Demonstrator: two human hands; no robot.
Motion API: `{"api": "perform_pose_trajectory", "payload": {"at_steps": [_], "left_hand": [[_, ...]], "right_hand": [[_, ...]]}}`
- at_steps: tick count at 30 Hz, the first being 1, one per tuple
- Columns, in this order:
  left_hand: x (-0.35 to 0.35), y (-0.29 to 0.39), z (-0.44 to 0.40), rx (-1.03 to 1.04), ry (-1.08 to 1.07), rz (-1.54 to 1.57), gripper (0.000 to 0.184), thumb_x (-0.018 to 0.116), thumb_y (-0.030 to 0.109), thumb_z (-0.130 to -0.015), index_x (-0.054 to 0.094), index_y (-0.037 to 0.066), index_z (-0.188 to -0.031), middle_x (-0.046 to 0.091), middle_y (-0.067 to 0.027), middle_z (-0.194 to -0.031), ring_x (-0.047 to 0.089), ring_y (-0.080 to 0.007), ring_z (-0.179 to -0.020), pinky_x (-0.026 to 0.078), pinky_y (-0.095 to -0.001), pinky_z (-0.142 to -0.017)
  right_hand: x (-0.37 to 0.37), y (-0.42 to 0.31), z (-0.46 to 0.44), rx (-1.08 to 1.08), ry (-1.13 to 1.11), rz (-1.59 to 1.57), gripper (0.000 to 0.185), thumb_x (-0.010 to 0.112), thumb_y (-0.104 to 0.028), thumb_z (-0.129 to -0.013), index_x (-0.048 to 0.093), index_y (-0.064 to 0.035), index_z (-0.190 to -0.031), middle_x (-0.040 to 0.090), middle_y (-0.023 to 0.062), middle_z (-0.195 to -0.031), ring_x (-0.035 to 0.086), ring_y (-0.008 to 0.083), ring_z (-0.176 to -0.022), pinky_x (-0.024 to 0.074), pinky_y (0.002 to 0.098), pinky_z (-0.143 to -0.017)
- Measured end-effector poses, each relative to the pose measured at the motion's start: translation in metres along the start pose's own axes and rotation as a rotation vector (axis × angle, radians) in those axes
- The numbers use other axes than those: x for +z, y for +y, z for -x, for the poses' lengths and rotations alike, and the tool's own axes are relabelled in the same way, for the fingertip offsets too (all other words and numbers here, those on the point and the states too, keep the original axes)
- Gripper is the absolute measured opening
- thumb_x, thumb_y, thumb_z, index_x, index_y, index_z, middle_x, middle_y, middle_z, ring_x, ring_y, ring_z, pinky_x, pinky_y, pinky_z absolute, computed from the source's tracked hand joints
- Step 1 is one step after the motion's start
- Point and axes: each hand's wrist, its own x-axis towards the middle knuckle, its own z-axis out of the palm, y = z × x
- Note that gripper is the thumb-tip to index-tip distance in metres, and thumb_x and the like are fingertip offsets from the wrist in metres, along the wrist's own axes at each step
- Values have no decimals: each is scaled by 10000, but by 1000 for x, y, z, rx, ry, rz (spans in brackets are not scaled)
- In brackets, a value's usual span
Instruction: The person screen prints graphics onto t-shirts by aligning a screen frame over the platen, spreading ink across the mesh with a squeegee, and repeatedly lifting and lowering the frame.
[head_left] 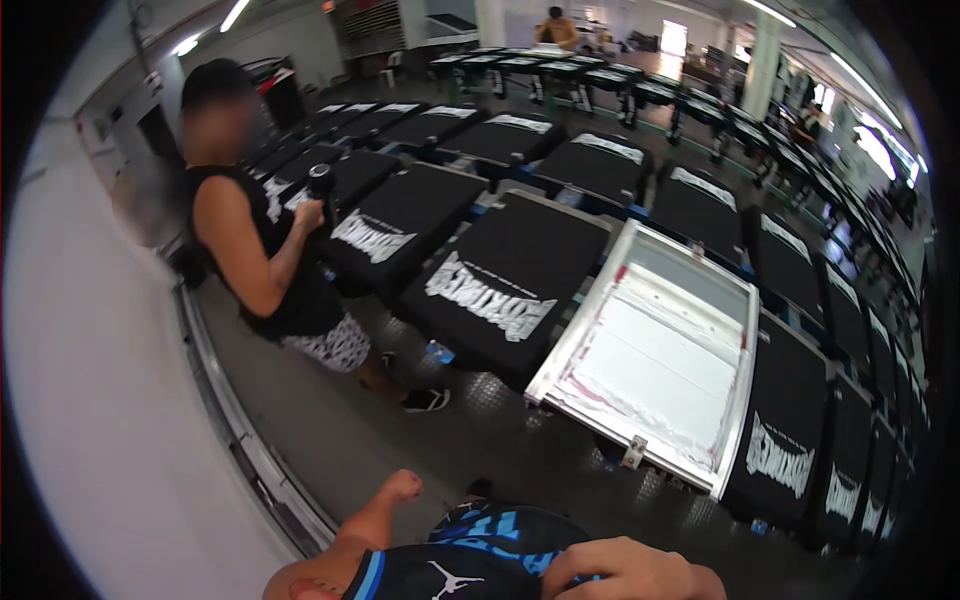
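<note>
Your left hand (403, 486) is fisted; right hand's (628, 570) closure, unclear. Printing apparently idle; working the screen frame (590, 308), one o'clock, needs both hands.

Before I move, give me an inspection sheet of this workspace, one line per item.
Surface: rows of black fabric-covered boards, with white prints on the nearer ones.
Job's things: one light-coloured frame over a board in the near row, white material spread inside it.
Clutter: small blue item low beside the near boards; can't identify it.
Hands: left hand curled, nothing seen in it; right hand at the waist, grip unclear.
Cables: nothing seen.
Surroundings: co-worker at left with a black handheld device; person in yellow at the back.
</note>
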Motion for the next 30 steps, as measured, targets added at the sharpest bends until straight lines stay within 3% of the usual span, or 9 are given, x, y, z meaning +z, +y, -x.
{"api": "perform_pose_trajectory", "payload": {"at_steps": [6, 8, 13, 16, 22, 25, 27, 28, 30], "left_hand": [[-2, 0, 5, 18, -4, -111, 118, 682, 213, -770, 717, 118, -830, 696, -24, -735, 648, -167, -621, 545, -336, -565], [-1, 0, 10, 16, 2, -88, 133, 685, 213, -772, 716, 117, -858, 700, -29, -747, 658, -163, -642, 548, -341, -571], [3, 5, 19, -51, 12, -16, 243, 676, 180, -777, 689, 117, -1012, 708, -25, -787, 689, -152, -718, 551, -335, -580], [11, -5, 13, -35, -10, -70, 236, 680, 189, -775, 695, 119, -1000, 708, -23, -789, 689, -151, -714, 551, -332, -583], [7, -10, 12, -57, -41, -106, 259, 686, 203, -761, 702, 112, -1003, 708, -42, -761, 660, -153, -645, 546, -324, -568], [6, -13, 8, -31, -22, -89, 230, 686, 212, -762, 714, 110, -966, 707, -51, -758, 655, -160, -634, 542, -323, -562], [9, -13, 7, -30, -17, -69, 215, 686, 217, -764, 717, 105, -945, 704, -51, -755, 655, -157, -633, 540, -319, -561], [8, -14, 5, -30, -4, -46, 203, 686, 222, -766, 721, 101, -925, 702, -51, -753, 655, -154, -633, 538, -314, -560], [8, -19, 6, -12, -16, -44, 213, 687, 223, -768, 717, 95, -936, 702, -48, -756, 657, -149, -645, 537, -313, -563]], "right_hand": [[2, -8, 6, 69, 328, 28, 47, 543, -66, -935, 566, -25, -940, 602, 164, -897, 621, 257, -794, 517, 345, -692], [6, -7, 9, 53, 502, -107, 49, 536, -60, -941, 568, -22, -940, 607, 177, -909, 611, 249, -781, 512, 344, -686], [16, -6, 3, 65, 513, -486, 84, 559, -69, -945, 583, 6, -972, 628, 200, -939, 609, 260, -820, 501, 355, -777], [21, -1, -4, 22, 460, -754, 102, 553, -55, -939, 614, 25, -958, 648, 219, -938, 635, 289, -868, 507, 365, -785], [25, -3, -14, 26, 372, -908, 105, 587, -18, -896, 658, 59, -878, 684, 217, -875, 689, 273, -782, 554, 349, -700], [31, -1, -12, -142, 409, -854, 102, 611, -21, -888, 643, 61, -837, 661, 212, -822, 688, 257, -762, 540, 346, -668], [32, 8, -10, -202, 210, -905, 172, 620, -73, -912, 619, 57, -800, 617, 198, -765, 657, 253, -697, 508, 348, -609], [29, 10, -9, -206, 232, -897, 172, 620, -73, -912, 619, 57, -800, 617, 198, -765, 657, 253, -697, 508, 348, -609], [23, 8, -7, -126, 52, -812, 231, 603, -134, -940, 602, 44, -792, 583, 184, -735, 598, 270, -628, 470, 353, -559]]}}
